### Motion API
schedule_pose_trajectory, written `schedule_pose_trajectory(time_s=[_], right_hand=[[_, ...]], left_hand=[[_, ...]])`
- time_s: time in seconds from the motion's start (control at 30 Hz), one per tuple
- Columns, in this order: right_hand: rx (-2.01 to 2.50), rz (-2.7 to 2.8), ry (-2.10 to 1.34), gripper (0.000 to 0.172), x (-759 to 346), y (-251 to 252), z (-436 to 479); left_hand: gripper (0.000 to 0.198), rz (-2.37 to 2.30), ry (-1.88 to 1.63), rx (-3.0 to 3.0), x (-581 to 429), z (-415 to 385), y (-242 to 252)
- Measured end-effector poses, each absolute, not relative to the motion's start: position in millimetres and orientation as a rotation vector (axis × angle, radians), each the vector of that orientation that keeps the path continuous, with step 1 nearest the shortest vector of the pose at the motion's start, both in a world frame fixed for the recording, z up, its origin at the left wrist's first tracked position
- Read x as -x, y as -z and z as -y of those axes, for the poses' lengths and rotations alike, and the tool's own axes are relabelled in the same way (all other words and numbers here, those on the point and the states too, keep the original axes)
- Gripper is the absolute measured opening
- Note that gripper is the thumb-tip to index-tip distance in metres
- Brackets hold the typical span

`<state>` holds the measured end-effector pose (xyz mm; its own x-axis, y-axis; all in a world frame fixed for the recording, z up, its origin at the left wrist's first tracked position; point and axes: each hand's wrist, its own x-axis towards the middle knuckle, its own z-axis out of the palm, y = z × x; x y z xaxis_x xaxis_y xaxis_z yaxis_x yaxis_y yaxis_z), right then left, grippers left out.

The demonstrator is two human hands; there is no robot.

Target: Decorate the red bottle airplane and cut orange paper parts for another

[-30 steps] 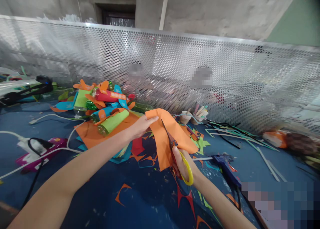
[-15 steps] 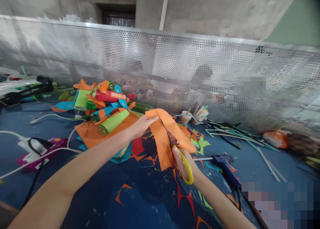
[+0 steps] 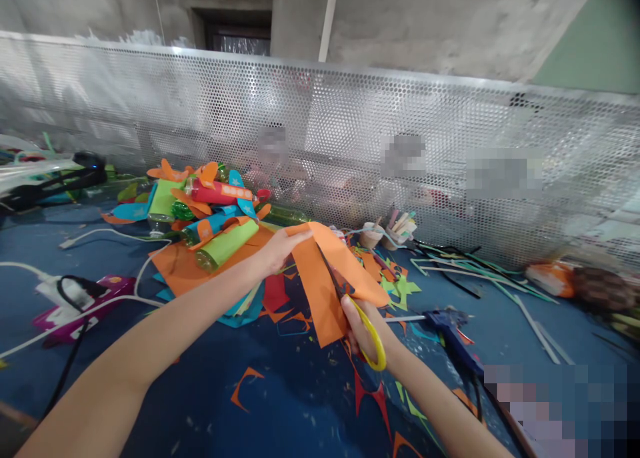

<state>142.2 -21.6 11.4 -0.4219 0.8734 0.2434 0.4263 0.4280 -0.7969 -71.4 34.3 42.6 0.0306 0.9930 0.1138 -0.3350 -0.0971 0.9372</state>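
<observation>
An orange sheet of paper [image 3: 320, 285] hangs above the table, pinched near its top left by my left hand [image 3: 283, 250]. A long slit splits the sheet into two strips. My right hand [image 3: 363, 325] is closed round the yellow handles of a pair of scissors [image 3: 374, 341]. Their dark blades lie inside the slit, between the strips, pointing up and away toward my left hand. Part of the blades is hidden by the paper. Beneath and around the sheet lie orange, red and green paper scraps [image 3: 275, 293].
Paper-wrapped bottles [image 3: 227, 243] are piled at back left. A purple power strip [image 3: 95, 308] with cables lies left. To the right are a blue glue gun [image 3: 453, 335], thin sticks [image 3: 520, 305] and cups of markers [image 3: 400, 230]. A perforated metal screen [image 3: 320, 125] closes the back.
The orange sheet has shifted slightly, its upper fold now lower and its lower end hanging a little further down. My left hand has moved slightly left; my right hand stays nearly in place.
</observation>
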Motion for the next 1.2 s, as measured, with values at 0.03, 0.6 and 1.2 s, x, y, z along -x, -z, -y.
schedule_pose_trajectory(time_s=[0.03,0.6,1.2], right_hand=[[1.126,2.039,-0.910,0.053,-143,-10,21],[1.128,2.089,-1.148,0.069,-144,-11,22],[1.123,2.021,-1.046,0.060,-145,-3,18]], left_hand=[[0.032,-0.855,-1.395,-1.059,71,-34,-42],[0.043,-0.662,-1.280,-1.288,66,-31,-38],[0.040,-0.657,-1.173,-1.392,69,-20,-55]])
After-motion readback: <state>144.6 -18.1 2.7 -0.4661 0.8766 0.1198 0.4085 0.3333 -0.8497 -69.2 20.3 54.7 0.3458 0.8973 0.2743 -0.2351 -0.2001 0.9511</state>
